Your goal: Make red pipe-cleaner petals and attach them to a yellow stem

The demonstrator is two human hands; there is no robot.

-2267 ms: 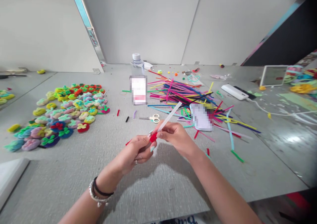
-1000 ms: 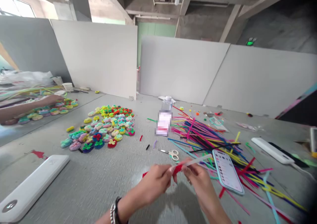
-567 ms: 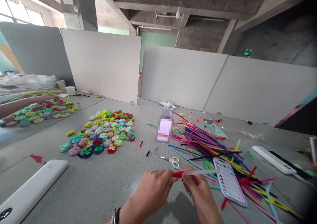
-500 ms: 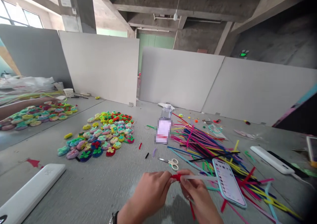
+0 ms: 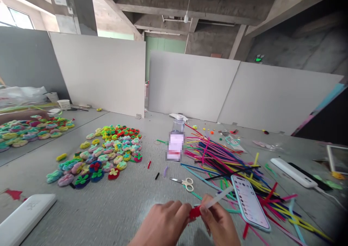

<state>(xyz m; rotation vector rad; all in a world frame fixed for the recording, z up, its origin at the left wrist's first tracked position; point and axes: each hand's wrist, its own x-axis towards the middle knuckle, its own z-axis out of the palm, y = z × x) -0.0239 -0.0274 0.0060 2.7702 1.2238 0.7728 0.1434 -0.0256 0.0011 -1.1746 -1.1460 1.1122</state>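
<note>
Both hands meet at the lower middle of the head view. My left hand (image 5: 165, 222) is closed, its fingertips pinching the left end of a red fuzzy pipe cleaner (image 5: 194, 212) that looks bunched or coiled. From the other side my right hand (image 5: 217, 219) grips the red piece between thumb and fingers. A pale translucent strip (image 5: 219, 196) sticks out of the right-hand pinch, slanting up toward the phone; how it joins the red piece is hidden by the fingers. White-handled scissors (image 5: 187, 183) lie open just beyond the hands.
Many loose pipe cleaners (image 5: 217, 153) spread to the right, with a phone (image 5: 251, 202) on top. Fuzzy flower pieces (image 5: 106, 155) are heaped at left. A bottle (image 5: 178, 124) stands behind a blurred pink screen (image 5: 175, 146). Another person's arm (image 5: 21, 115) reaches over a second heap.
The pale strip has swung from nearly level to slanting up to the right. Both hands sit slightly lower in view, still holding the red piece. The whole view has shifted a little.
</note>
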